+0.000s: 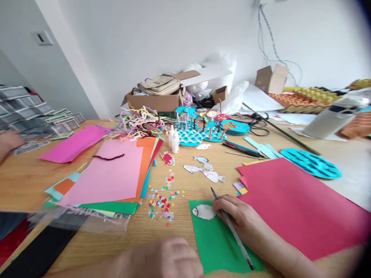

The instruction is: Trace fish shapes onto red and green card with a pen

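The right hand (pixel 239 211) pinches a pen (pixel 236 236) by the tail of a paper fish (pixel 203 211) lying on green paper (pixel 213 243); light, flat pressure should keep the fish steady. The left hand (pixel 171 258) is too blurred to tell its grip.

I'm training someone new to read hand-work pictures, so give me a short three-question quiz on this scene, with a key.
1. Multiple choice: what does the right hand hold?
a) scissors
b) a pen
c) a glue bottle

2. True or false: the paper fish at the right hand's fingertips lies on the red sheet.

3. Fill the gap: on the stack of coloured paper, a dark strand lies on the ____.

Key:
1. b
2. False; it lies on the green sheet.
3. light pink sheet
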`<action>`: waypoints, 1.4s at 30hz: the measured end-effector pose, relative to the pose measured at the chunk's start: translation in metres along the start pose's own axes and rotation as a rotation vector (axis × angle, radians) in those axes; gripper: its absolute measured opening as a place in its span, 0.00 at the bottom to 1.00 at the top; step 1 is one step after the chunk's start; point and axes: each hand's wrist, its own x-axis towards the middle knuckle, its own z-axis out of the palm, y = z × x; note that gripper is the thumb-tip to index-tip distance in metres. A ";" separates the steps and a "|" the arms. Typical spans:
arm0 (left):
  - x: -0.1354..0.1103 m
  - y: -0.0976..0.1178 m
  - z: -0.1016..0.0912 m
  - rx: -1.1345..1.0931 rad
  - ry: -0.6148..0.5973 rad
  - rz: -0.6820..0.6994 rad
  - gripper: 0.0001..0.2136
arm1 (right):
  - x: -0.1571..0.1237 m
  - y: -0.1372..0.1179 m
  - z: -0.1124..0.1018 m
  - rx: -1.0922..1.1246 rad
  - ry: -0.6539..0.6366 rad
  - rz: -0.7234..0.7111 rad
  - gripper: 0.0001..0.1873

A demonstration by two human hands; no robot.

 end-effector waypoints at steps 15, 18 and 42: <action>0.005 -0.012 0.016 0.332 -0.025 -0.206 0.19 | -0.001 0.003 -0.006 -0.042 -0.034 -0.093 0.11; 0.011 -0.009 0.014 0.364 0.020 -0.189 0.15 | 0.000 0.005 -0.008 -0.068 -0.075 -0.106 0.11; 0.015 -0.006 0.030 0.388 0.151 -0.329 0.15 | 0.007 0.007 -0.009 -0.106 -0.116 -0.144 0.12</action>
